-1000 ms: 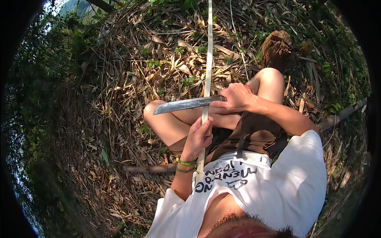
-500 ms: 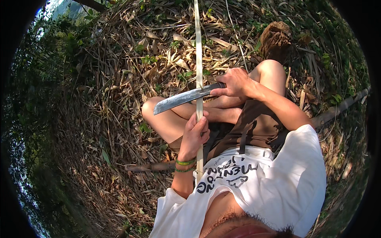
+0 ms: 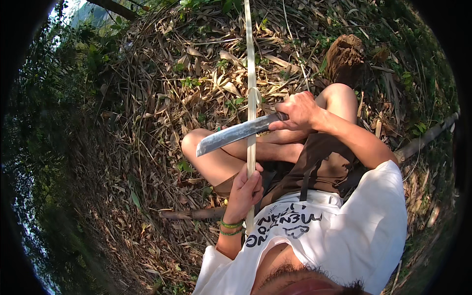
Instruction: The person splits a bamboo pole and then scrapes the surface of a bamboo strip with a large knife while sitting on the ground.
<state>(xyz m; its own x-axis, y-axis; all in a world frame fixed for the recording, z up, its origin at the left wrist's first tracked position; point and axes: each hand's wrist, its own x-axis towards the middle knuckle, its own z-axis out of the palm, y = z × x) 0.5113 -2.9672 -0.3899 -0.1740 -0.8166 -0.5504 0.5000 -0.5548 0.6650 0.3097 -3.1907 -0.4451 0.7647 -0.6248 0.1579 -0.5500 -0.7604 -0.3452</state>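
Observation:
A long pale strip of split wood or bamboo (image 3: pixel 251 61) runs from the far edge toward my chest. My left hand (image 3: pixel 246 188) is closed round its near part, thumb on top, in front of my lap. Farther up, the blade of a machete (image 3: pixel 236 134) lies across the strip, its broad tip pointing left. The dark handle is in my right hand (image 3: pixel 299 112), whose fingers wrap round it. Just beyond the blade, a thin curled shaving (image 3: pixel 256 95) stands off the strip.
I sit cross-legged on dry leaves and twigs (image 3: pixel 147 98). A brown rotten stump (image 3: pixel 345 54) stands beyond my right knee. One pole (image 3: pixel 425 137) lies at the right, and another stick (image 3: pixel 189 214) lies left of my hip. Dense green brush (image 3: pixel 44 147) borders the left.
The machete and my right hand have moved slightly nearer to me along the strip. A curled shaving now shows beyond the blade. My left hand sits lower in the picture, still gripping.

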